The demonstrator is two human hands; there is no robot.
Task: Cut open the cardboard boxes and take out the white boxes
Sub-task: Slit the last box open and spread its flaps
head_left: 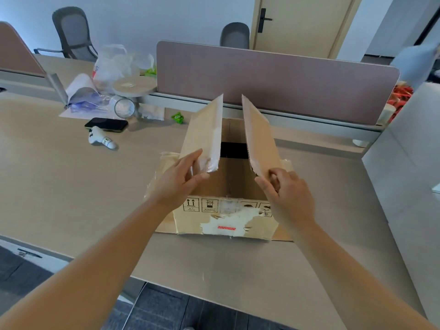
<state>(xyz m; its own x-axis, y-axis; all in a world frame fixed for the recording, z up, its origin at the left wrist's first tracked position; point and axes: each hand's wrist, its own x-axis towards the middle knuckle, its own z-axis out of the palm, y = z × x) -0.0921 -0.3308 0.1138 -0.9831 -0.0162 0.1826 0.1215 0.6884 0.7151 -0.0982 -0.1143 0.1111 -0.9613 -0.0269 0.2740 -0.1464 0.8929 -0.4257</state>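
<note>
Where flaps stand raised: cardboard box [223, 210], torn label and handling pictograms unreadable, left hand [181, 179] and right hand [285, 194] each pinching one flap.

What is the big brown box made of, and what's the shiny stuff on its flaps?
The box looks like matte brown corrugated cardboard: the flap edge shows wavy ridges. The shiny strip on the other flap, gripped by the left hand, is probably clear plastic tape; it glints and wrinkles. The right hand grips the ridged flap.
</note>
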